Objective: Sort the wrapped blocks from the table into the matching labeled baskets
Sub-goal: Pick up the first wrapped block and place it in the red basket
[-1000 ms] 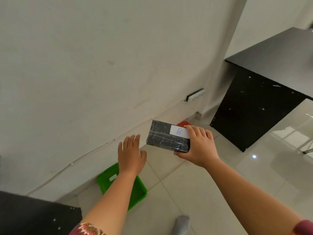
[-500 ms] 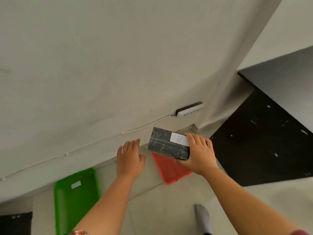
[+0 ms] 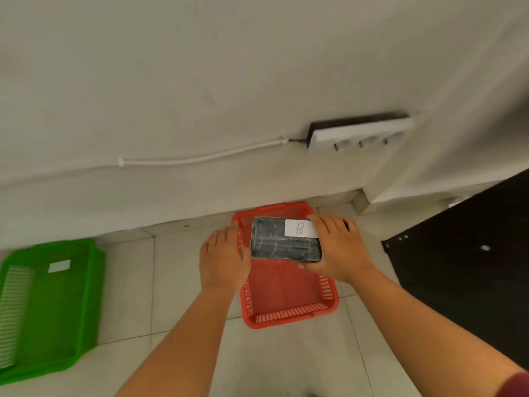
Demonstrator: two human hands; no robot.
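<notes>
My right hand (image 3: 336, 250) grips a black wrapped block (image 3: 282, 243) by its right end; a white label on it reads B. The block hangs over the far half of a red basket (image 3: 289, 316) that stands on the tiled floor by the wall. My left hand (image 3: 221, 259) is flat and open just left of the block, over the red basket's left rim, holding nothing. A green basket (image 3: 86, 296) with a white label lies on the floor at the left. Whether the red basket carries a label is hidden by the block.
A white wall runs behind both baskets, with a cable and a power strip (image 3: 360, 134) fixed to it. A black table panel (image 3: 463, 267) stands close on the right of the red basket. Pale floor tiles (image 3: 171, 282) separate the two baskets.
The view has tilted down and closer to the floor. The block in my right hand has come down over the red basket, and the whole basket now shows. My left hand has followed alongside.
</notes>
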